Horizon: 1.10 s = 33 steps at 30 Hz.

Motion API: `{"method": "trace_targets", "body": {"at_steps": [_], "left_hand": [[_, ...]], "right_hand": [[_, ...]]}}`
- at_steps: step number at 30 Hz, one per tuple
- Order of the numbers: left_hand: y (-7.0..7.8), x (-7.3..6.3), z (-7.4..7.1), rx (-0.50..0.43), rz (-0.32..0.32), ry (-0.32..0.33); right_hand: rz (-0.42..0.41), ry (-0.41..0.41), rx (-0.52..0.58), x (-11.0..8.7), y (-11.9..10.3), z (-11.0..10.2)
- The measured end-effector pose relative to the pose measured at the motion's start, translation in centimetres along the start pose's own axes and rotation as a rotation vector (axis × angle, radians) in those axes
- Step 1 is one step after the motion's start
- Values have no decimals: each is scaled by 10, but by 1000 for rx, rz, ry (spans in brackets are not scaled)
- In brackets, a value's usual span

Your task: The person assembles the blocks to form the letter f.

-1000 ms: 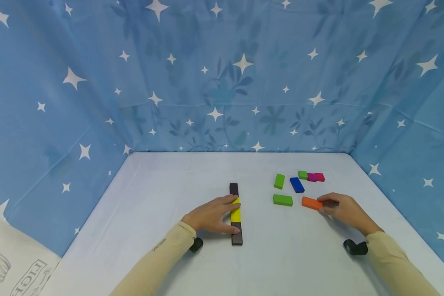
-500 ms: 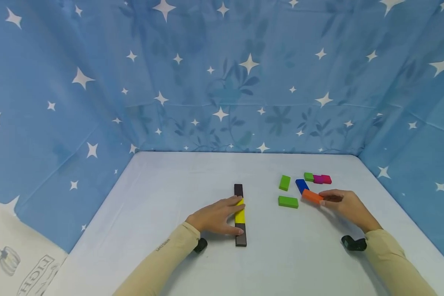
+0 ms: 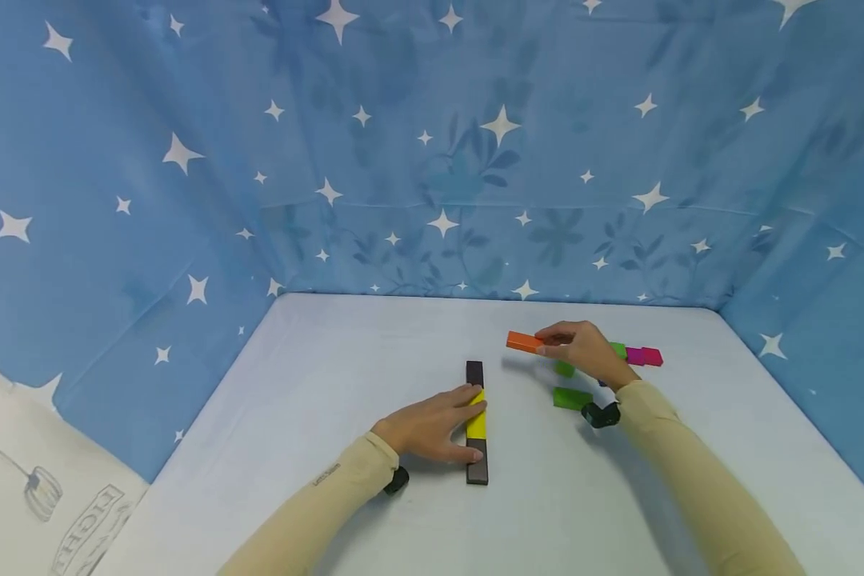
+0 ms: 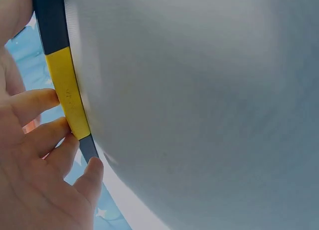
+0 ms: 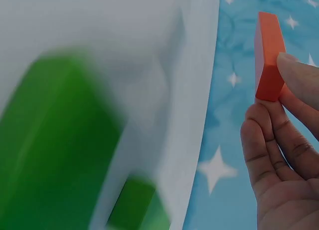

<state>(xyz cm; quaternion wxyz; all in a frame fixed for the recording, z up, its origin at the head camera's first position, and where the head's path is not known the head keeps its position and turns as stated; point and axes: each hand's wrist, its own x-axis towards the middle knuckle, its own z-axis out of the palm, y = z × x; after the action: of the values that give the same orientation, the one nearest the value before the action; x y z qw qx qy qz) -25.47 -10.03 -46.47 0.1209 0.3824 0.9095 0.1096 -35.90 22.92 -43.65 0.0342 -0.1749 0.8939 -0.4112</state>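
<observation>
I see the left hand (image 3: 432,426) spread, probably steadying the yellow block (image 4: 70,90); the right hand (image 3: 582,349) pinches the orange block (image 3: 523,342).

The right hand (image 5: 294,172) pinches an orange block (image 5: 271,50) by its lower end, thumb against one face. Behind the hand spreads blue cloth (image 5: 232,135) with white stars; away from its thumb side, over a white surface (image 5: 114,18), show a large, blurred green block (image 5: 55,150) and a smaller green piece (image 5: 133,202)
</observation>
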Motion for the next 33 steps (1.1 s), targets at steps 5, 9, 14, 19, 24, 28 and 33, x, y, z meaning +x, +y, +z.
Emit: {"method": "trace_targets", "body": {"at_steps": [5, 9, 14, 19, 24, 28, 33], "left_hand": [[0, 3, -1, 7, 7, -14], [-1, 5, -2, 16, 9, -12], [-2, 5, -2, 24, 5, -11], [-1, 3, -2, 20, -1, -6], [0, 3, -2, 34, -3, -3], [0, 3, -2, 37, -4, 1], [0, 4, -1, 35, -12, 2]], "right_hand": [[-72, -46, 1, 35, -23, 28], [-128, -95, -21, 54, -35, 46], [-188, -171, -51, 71, -46, 63], [-227, -222, -57, 79, -54, 78], [-235, -325, -80, 82, -52, 94], [-248, -384, -120, 83, -53, 101], [-228, -390, -122, 83, -56, 102]]}}
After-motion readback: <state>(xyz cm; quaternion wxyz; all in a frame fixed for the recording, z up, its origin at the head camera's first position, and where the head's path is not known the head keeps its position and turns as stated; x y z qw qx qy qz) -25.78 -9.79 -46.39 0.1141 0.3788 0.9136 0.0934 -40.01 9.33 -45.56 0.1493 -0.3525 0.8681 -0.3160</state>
